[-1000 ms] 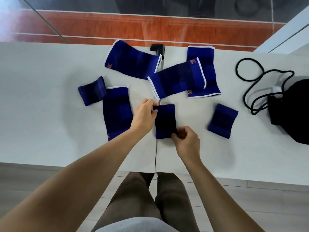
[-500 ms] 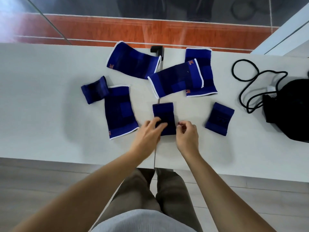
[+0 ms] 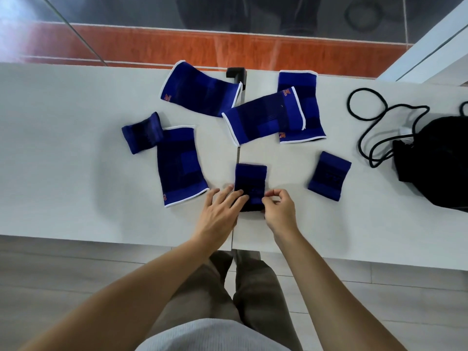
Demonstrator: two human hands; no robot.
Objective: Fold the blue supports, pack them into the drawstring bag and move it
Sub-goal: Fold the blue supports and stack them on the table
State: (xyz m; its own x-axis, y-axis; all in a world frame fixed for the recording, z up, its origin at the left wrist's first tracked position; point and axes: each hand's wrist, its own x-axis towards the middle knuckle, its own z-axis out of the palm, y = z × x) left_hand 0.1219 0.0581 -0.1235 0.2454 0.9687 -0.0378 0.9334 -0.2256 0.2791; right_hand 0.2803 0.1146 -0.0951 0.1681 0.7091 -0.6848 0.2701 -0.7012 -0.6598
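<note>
- Head view: the small support [image 3: 250, 181] lies flat on the white table [image 3: 63, 153], in the middle of the scene. It is near the front edge and sits across the seam between the two tabletops.
- The left hand [image 3: 221, 211] rests with straight fingers on the near left part of this support and presses it down. The right hand [image 3: 278, 209] pinches its near right edge between thumb and fingertips. The two hands sit close together, one at each side of the near end.
- To fold it well, the left fingers would best stay as the anchor along the fold line. The right hand could then carry the near edge over to the far edge and match the corners before pressing flat. The knit looks springy and may open again.
- Two other small supports lie to the left [image 3: 141, 135] and the right [image 3: 329, 174]. Four long supports [image 3: 181, 165] lie unfolded, and two of them overlap.
- The drawstring bag [image 3: 438, 160] lies at the right, well apart from the hands, so packing is likely some way off.
</note>
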